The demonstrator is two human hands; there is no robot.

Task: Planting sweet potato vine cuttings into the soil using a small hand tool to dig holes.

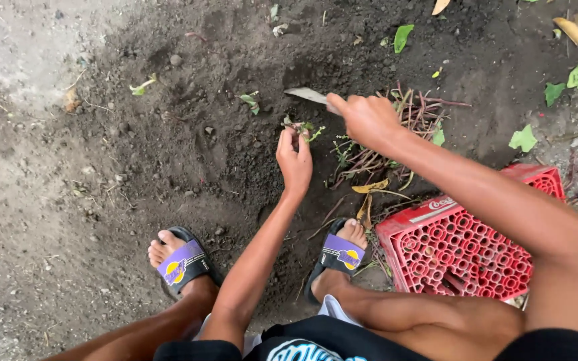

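Observation:
My left hand [294,158] pinches a small green seedling [304,128] at the dark loose soil [235,134] in front of me. My right hand [367,117] grips the handle of a knife, and its flat grey blade [306,95] points left just above the seedling. Both hands are close together over the dug earth. A pile of cut reddish stems with small leaves [406,127] lies directly behind and beside my right hand.
A red plastic crate [466,244] lies at my right foot. My feet wear black slides with purple straps [180,262] [341,253]. Green and yellow fallen leaves [403,37] dot the soil. Pale hard ground [21,100] lies left.

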